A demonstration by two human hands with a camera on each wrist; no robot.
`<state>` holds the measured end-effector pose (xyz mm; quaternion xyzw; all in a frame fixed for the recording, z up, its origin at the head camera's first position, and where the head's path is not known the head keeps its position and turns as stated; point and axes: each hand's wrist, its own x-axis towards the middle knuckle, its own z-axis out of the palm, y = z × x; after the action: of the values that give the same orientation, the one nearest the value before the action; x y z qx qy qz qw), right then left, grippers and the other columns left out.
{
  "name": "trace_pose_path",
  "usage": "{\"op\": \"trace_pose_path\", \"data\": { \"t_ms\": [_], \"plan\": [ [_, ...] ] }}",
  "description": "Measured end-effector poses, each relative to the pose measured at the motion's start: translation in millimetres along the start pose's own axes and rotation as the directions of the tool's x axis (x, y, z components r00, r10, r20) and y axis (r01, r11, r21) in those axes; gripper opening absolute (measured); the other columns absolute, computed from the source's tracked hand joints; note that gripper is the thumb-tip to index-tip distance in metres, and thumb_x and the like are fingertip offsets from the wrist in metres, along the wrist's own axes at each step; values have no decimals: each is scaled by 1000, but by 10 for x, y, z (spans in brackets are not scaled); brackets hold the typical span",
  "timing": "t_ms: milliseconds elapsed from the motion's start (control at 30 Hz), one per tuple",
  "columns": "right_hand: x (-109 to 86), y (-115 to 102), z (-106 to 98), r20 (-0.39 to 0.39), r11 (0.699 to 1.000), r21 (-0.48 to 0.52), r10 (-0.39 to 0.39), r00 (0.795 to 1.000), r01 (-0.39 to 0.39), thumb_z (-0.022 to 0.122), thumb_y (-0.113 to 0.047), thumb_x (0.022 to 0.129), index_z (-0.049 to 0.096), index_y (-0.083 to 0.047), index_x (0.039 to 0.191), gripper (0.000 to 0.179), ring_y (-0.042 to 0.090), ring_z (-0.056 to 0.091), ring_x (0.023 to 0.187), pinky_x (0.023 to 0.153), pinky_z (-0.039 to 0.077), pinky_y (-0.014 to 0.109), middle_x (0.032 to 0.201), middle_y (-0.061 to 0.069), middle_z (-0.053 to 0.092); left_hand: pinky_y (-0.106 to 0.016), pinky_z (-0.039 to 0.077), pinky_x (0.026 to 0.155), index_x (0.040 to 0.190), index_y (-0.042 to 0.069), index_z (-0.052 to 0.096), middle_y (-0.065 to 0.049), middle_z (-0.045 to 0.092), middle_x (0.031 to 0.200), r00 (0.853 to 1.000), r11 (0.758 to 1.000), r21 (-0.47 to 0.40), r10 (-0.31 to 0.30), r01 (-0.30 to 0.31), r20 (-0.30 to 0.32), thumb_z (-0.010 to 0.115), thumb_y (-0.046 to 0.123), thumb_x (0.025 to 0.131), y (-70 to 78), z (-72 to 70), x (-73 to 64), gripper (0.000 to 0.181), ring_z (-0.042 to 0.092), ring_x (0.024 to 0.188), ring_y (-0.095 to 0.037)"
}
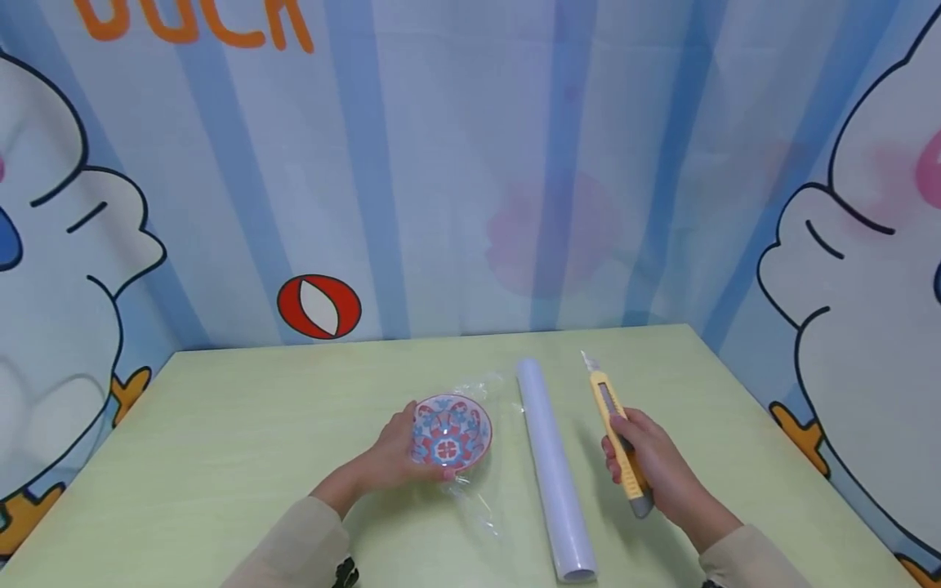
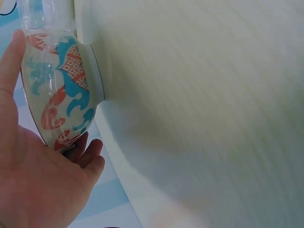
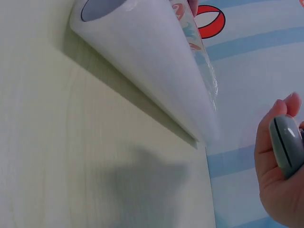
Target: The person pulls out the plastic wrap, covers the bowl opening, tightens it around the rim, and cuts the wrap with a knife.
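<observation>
A small bowl [image 1: 450, 433] with a red and blue pattern is wrapped in clear plastic film [image 1: 476, 510]. My left hand [image 1: 390, 459] grips it from its left side, thumb at the near rim and fingers at the far side. In the left wrist view the film lies tight over the bowl's patterned outer wall [image 2: 61, 90]. My right hand [image 1: 654, 465] holds a yellow utility knife [image 1: 616, 429], its blade out and pointing away from me. Between the hands lies a long white roll of film [image 1: 555, 474]. In the right wrist view only the knife's grey end [image 3: 286, 142] shows.
All this is over a pale green tabletop [image 1: 243, 441]. Its far edge meets a blue-striped backdrop [image 1: 456, 204] with a cartoon print. Printed side panels [image 1: 867, 343] flank the table. Loose film stretches from the bowl toward the roll.
</observation>
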<state>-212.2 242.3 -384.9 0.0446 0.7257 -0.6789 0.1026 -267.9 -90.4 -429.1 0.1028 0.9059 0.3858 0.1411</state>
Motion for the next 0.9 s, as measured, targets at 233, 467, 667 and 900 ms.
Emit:
{"op": "trace_pose_path", "data": {
  "t_ms": [233, 467, 667, 900],
  "plan": [
    [43, 37, -62, -33, 999, -31, 19, 999, -20, 31, -8, 96, -3, -7, 133, 51, 11, 56, 67, 64, 51, 26, 94, 9, 54, -54, 34, 104, 147, 6, 7, -14, 21, 149, 1000, 1000, 12, 2, -2, -5, 79, 48, 63, 29, 22, -16, 119, 26, 133, -32],
    [130, 182, -168, 3, 998, -32, 50, 999, -50, 36, 7, 85, -9, -5, 132, 66, 14, 57, 79, 72, 50, 28, 122, 22, 41, -54, 33, 104, 147, 5, 7, -15, 20, 149, 1000, 1000, 11, -7, 7, -10, 79, 47, 63, 23, 2, -30, 118, 25, 134, -32],
    [237, 267, -237, -39, 983, -172, 65, 997, -71, 41, -6, 92, 3, -2, 136, 58, 16, 57, 84, 70, 51, 30, 119, 25, 33, -54, 34, 104, 147, 6, 7, -15, 20, 149, 1000, 1000, 9, -11, 11, -11, 79, 48, 63, 21, 11, -33, 119, 25, 134, -33],
    [421, 381, -310, -168, 813, -580, -61, 984, -48, 54, -22, 90, 34, -5, 128, 47, 21, 55, 75, 58, 44, 29, 99, 20, 56, -53, 39, 100, 147, 6, 10, -13, 23, 149, 999, 999, 34, 4, -3, -35, 80, 50, 61, 22, 1, -28, 119, 27, 133, -31]
  ]
}}
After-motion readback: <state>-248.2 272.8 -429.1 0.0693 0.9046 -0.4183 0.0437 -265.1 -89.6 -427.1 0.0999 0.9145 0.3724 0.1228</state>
